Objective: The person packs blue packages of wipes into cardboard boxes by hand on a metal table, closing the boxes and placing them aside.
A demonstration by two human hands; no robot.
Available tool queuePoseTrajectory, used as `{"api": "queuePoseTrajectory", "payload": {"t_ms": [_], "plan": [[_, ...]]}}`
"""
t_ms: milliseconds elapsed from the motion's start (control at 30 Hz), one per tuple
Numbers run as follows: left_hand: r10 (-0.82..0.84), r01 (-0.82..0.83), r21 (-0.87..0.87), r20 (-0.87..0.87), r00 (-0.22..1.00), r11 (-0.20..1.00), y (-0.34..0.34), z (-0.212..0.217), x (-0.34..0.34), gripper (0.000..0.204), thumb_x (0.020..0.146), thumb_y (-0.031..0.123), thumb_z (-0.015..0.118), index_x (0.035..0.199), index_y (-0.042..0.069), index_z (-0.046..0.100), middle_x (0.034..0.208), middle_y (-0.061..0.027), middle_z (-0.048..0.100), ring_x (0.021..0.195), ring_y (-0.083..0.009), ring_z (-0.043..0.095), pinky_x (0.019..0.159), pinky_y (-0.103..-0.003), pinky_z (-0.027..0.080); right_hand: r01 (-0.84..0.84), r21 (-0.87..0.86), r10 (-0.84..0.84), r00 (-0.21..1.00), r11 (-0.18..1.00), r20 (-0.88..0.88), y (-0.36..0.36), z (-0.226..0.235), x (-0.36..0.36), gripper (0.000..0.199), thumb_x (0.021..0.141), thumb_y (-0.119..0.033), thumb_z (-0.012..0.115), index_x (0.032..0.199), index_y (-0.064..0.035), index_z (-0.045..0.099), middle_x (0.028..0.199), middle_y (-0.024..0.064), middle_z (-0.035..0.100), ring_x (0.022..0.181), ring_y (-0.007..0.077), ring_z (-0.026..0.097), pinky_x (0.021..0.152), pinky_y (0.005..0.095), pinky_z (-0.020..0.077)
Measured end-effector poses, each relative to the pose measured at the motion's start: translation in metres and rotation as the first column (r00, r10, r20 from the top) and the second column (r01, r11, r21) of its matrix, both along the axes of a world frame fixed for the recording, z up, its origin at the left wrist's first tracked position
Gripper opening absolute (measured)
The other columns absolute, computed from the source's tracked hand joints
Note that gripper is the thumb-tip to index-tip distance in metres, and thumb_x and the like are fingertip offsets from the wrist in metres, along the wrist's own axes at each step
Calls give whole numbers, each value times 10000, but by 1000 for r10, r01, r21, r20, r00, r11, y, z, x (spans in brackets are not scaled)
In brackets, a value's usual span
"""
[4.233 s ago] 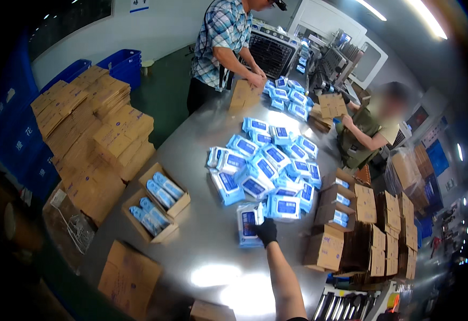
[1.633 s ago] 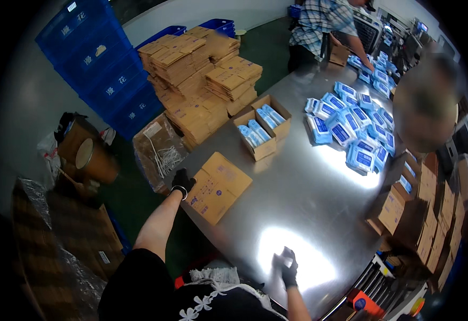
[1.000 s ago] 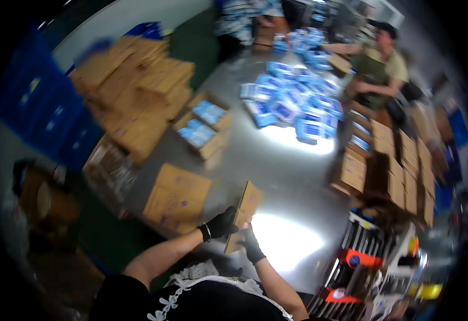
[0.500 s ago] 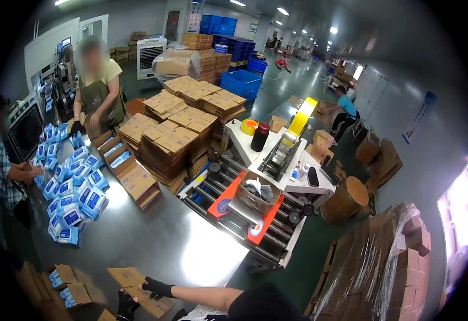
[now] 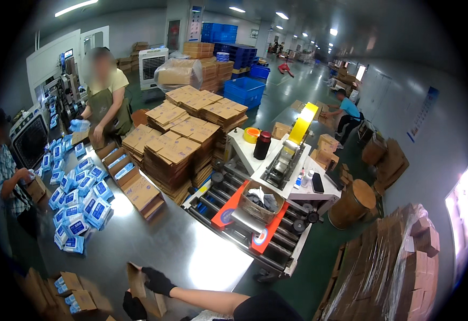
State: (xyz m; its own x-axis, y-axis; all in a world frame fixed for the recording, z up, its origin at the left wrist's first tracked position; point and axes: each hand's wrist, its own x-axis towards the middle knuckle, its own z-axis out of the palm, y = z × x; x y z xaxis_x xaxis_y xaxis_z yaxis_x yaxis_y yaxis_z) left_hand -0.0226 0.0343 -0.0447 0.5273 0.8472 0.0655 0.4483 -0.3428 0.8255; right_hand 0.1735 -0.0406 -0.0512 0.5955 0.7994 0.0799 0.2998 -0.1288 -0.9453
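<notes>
At the near edge of the metal table (image 5: 164,230), a small brown cardboard box (image 5: 147,297) stands tilted between my hands, its sides partly spread apart. My right hand (image 5: 158,281), in a black glove, grips its upper right side. On its lower left my left hand (image 5: 133,306), also in a black glove, holds the box; some of those fingers are hidden. To the left, open cartons (image 5: 79,299) contain blue-and-white soft packs. A heap of similar packs (image 5: 81,206) lies farther up the table.
Beyond the table are stacked flat cartons (image 5: 175,147) and a roller conveyor (image 5: 277,246) with a tape machine (image 5: 285,160). Two co-workers stand at the left, one (image 5: 108,96) in an apron. A wrapped carton pallet (image 5: 378,267) is at the right.
The flattened carton between my hands has been turned more upright and spread into a box shape. At the left, the co-workers' hands have moved among packs and cartons.
</notes>
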Motion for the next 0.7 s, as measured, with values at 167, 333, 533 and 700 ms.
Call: {"api": "queuePoseTrajectory", "payload": {"t_ms": [167, 333, 533, 700], "plan": [[29, 150, 422, -389, 921, 894, 26, 6, -8, 388, 844, 191, 564, 1190, 21, 519, 1003, -196, 635, 929, -332, 611, 819, -414, 485, 171, -175, -145, 978, 970, 150, -49, 81, 35, 408, 766, -137, 611, 1164, -64, 563, 1148, 172, 562, 1088, 342, 541, 923, 417, 432], [-99, 23, 380, 183, 978, 925, 24, 9, 89, 193, 799, 178, 568, 916, 30, 607, 961, -164, 635, 888, -306, 594, 803, -409, 463, -322, -28, 251, 677, 946, 692, -62, 45, 36, 366, 732, -231, 633, 1017, -1, 622, 1164, 147, 580, 1169, 313, 482, 958, 444, 383], [-209, 351, 297, -419, 884, 888, 6, 73, 116, 332, 834, 387, 557, 999, 103, 603, 926, -127, 658, 841, -327, 631, 705, -418, 498, -107, -116, 157, 712, 987, 684, -32, 38, 62, 246, 670, -234, 693, 816, -48, 624, 797, 133, 628, 787, 327, 581, 749, 418, 426], [-168, 531, 153, -844, 509, 834, -32, 78, 64, 899, 578, 618, 711, 1378, 342, 407, 1415, -270, 296, 1274, -444, 346, 1022, -555, 272, 152, -328, -214, 963, 933, -164, -20, 16, 2, 315, 887, -299, 481, 1000, -29, 600, 1097, 206, 593, 1009, 376, 572, 885, 403, 432]]}}
